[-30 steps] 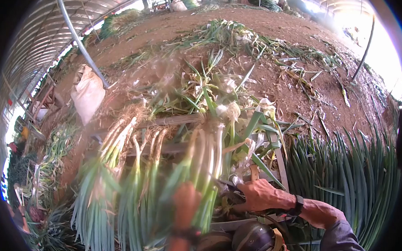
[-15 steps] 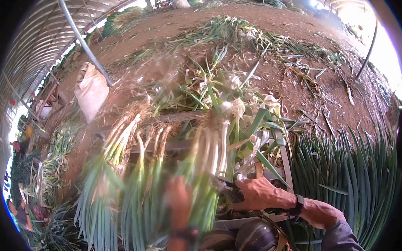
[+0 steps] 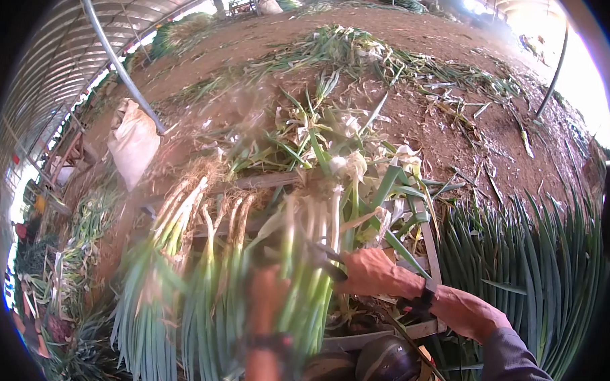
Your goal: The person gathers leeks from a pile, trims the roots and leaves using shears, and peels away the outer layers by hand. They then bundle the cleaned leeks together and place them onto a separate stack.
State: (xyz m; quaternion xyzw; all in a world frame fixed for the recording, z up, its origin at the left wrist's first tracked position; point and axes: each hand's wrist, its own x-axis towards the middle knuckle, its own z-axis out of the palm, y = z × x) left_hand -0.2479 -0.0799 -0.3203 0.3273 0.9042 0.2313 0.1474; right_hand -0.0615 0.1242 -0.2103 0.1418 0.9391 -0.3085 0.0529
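Note:
Several green onions with white stems lie upright in view at the middle, roots pointing away. My left hand, smeared by motion, is against the green leaves at their left side; its fingers cannot be made out. My right hand is closed round a dark-bladed cutting tool, whose blade reaches over the pale stems. To the left lie more green onions with brown, dry roots and outer skins.
A wooden frame holds peeled leaves and scraps. At right stands a dense row of green leaves. A pale sack leans by a metal pole. Leaf piles lie on brown soil. Rounded knees show at the bottom.
My right hand has moved left with the tool, further over the stems. My left hand has shifted slightly and stays near the leaves. One leaf now bends out left of the stems.

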